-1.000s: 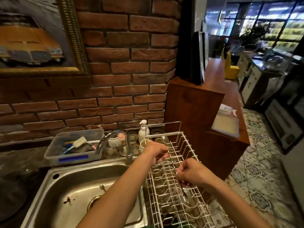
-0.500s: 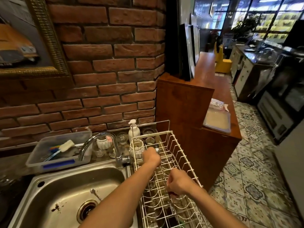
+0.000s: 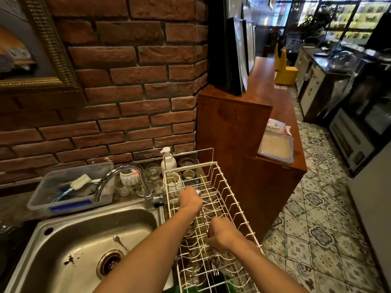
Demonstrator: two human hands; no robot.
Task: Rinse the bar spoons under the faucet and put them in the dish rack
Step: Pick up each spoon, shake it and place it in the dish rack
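White rack (image 3: 230, 187) beside the sink (image 3: 84, 233): your left hand (image 3: 190, 197) and right hand (image 3: 222, 233) each grip spoons (image 3: 214, 265) inside it.

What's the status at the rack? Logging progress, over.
Both hands over white wire dish rack. Left hand curled, grip on shiny metal bar spoon. Right hand fisted on thin metal stems. Steel faucet dry, nothing blocking.

Over the last second the head camera swung toward 2 o'clock, sliding the sink (image 3: 88, 235) and faucet (image 3: 127, 178) toward 9 o'clock. The left hand (image 3: 190, 198) reached further along the dish rack (image 3: 229, 199) toward 12 o'clock. The right hand (image 3: 222, 234) turned from a loose pinch into a closed fist over the wires.
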